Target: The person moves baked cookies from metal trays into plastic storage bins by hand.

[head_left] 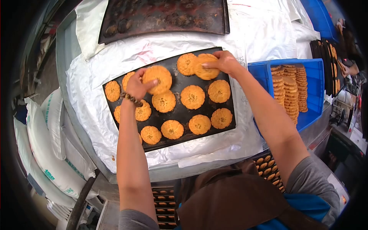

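Note:
My left hand (138,84), with a beaded bracelet at the wrist, grips a round golden cookie (158,79) above the upper middle of a black baking tray (184,86). At the tray's upper right, my right hand (226,63) pinches another cookie (206,68), which overlaps the cookie (185,64) beside it. Several more cookies with dark specks in their centres lie in rows on the tray. My left hand and forearm partly cover some of those on the left side.
A blue crate (315,88) at the right holds stacked cookies (290,96). An empty dark tray (165,17) lies at the top on white sheeting (264,34). White sacks (50,142) stand at the left. Racked trays show below, and another person's hand (350,69) at far right.

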Motion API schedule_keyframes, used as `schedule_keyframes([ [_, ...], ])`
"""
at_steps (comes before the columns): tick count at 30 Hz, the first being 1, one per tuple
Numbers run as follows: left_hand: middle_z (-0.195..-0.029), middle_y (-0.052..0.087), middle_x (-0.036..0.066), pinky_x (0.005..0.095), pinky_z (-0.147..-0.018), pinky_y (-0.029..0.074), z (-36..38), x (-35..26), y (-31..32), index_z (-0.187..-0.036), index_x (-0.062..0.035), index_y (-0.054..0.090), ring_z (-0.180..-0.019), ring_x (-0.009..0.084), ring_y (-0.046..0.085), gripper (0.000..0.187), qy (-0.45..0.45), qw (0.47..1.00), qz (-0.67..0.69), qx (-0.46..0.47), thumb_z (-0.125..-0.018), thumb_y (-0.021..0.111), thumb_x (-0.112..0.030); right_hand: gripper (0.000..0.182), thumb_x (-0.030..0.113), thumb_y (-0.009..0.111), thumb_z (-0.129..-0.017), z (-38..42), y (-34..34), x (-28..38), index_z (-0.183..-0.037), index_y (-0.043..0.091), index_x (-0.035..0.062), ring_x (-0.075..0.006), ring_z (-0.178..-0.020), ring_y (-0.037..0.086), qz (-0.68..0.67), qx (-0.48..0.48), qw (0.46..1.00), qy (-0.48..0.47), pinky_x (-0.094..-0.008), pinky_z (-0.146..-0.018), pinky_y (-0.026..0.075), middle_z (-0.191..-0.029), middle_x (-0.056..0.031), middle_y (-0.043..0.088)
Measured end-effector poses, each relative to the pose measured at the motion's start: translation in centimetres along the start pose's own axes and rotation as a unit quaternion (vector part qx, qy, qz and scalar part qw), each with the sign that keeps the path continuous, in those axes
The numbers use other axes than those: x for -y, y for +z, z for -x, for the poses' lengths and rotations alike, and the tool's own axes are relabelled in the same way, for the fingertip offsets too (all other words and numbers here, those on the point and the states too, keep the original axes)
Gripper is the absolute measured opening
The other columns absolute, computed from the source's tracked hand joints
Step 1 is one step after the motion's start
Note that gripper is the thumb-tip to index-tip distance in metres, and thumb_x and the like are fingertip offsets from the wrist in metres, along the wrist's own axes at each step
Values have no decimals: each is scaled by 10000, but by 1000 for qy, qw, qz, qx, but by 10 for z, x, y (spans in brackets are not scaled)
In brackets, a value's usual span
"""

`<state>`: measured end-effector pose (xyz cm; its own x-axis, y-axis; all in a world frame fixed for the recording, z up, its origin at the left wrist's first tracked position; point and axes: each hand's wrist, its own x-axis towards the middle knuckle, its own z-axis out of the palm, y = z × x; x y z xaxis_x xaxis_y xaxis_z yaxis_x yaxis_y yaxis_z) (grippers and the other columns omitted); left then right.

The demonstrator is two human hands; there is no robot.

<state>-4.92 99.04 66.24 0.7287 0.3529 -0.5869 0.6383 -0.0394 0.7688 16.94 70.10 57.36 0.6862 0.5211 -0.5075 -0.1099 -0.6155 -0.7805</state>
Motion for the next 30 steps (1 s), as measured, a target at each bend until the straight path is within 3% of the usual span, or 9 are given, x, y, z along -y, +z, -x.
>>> schedule_keyframes([
  [3, -1247, 615, 179, 391, -1033, 494, 15, 20, 11, -1298, -57, 585, -1131, 284, 627, 660, 1, 962, -266, 66, -728, 888, -197, 731, 472, 904, -665, 0, 38, 28, -1132, 673, -41, -345, -1072, 661, -41, 70, 996, 20, -384, -926, 537, -1182, -245, 671],
  [5, -1378, 488, 197, 398, -1054, 480, 32, 14, 32, -1375, -96, 524, -1213, 313, 581, 780, -30, 934, -347, 82, -695, 900, -173, 802, 490, 905, -648, -11, 75, 33, -1177, 654, -57, -345, -1106, 657, 201, -118, 969, -76, -370, -930, 543, -1199, -234, 671],
  [6, -1408, 448, 191, 401, -1047, 485, 37, 23, 40, -1405, -103, 490, -1219, 332, 577, 827, -34, 911, -406, 64, -688, 900, -165, 802, 490, 905, -648, -14, 86, 38, -1177, 654, -57, -345, -1106, 657, 199, -116, 970, -73, -370, -930, 543, -1199, -234, 671],
  [8, -1442, 383, 178, 407, -1037, 496, 39, 30, 46, -1455, -116, 420, -1238, 368, 562, 919, -45, 884, -464, 41, -671, 898, -146, 801, 479, 901, -651, -14, 94, 59, -1194, 659, -58, -325, -1156, 639, 171, -100, 976, 89, -384, -971, 529, -1258, -219, 655],
  [12, -1356, 461, 177, 397, -1002, 509, 40, 28, 50, -1402, -115, 504, -1162, 360, 598, 857, -101, 893, -439, 11, -647, 909, -142, 815, 488, 904, -632, -4, 88, 65, -1215, 664, -30, -320, -1186, 630, 124, -30, 987, 100, -377, -980, 524, -1238, -218, 666],
  [14, -1249, 531, 165, 397, -944, 524, 37, 38, 46, -1228, -96, 623, -1048, 348, 626, 678, -50, 819, -572, 26, -621, 921, -143, 701, 401, 907, -656, 6, 72, 45, -1149, 693, -49, -262, -1031, 678, 46, -5, 997, 65, -356, -894, 539, -1123, -183, 709],
  [19, -1185, 561, 136, 398, -945, 507, 42, 26, 53, -1009, -59, 622, -1061, 302, 606, 500, -12, 921, -376, 105, -622, 926, -149, 585, 272, 907, -654, 63, -18, 14, -1108, 712, -42, -262, -1017, 683, 104, 152, 980, 73, -364, -877, 533, -1163, -175, 700],
  [22, -1275, 531, 114, 375, -1024, 471, 27, 19, 81, -1151, -71, 580, -1174, 318, 564, 591, 113, 924, -329, 160, -670, 914, -149, 597, 261, 909, -633, 77, -17, -21, -1096, 692, -47, -317, -1128, 635, 264, 160, 951, 3, -388, -955, 500, -1242, -216, 642],
  [30, -1347, 508, 173, 419, -1067, 454, 1, -9, 142, -1392, -108, 493, -1298, 369, 505, 869, 7, 867, -469, 171, -642, 928, -169, 670, 313, 919, -588, 76, 2, -36, -1138, 667, 24, -373, -1131, 601, 279, 69, 957, -37, -399, -976, 483, -1136, -229, 630],
])
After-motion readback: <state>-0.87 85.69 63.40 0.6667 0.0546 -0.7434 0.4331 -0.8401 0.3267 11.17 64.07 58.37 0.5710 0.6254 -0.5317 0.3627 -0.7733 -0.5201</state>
